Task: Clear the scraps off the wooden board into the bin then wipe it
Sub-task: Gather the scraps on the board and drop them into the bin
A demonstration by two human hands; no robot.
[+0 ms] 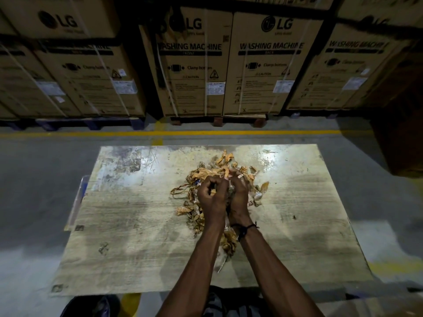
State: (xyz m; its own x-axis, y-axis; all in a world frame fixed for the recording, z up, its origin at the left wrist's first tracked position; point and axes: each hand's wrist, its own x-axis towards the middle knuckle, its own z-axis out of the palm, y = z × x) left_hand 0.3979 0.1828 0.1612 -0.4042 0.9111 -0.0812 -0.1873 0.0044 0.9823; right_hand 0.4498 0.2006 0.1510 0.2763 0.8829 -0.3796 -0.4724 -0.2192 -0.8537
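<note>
Both hands, left hand [211, 194] and right hand [238, 193], curl around scraps [217, 170], hiding part of the pile. Wooden board [128, 225] lies before stacked cartons [192, 65]

- One wooden board [128, 225] is seen, lying flat.
- One heap of scraps [219, 170] is counted on it; the single strips are too tangled to be counted.
- Two hands are seen, the left hand [211, 197] and the right hand [239, 197], both curled into the heap.
- One dark cord [246, 228] is worn on the right wrist.
- At least five cardboard boxes [192, 72] are visible behind; more are cut by the edges.
- One long yellow line [91, 134] is painted on the floor.
</note>
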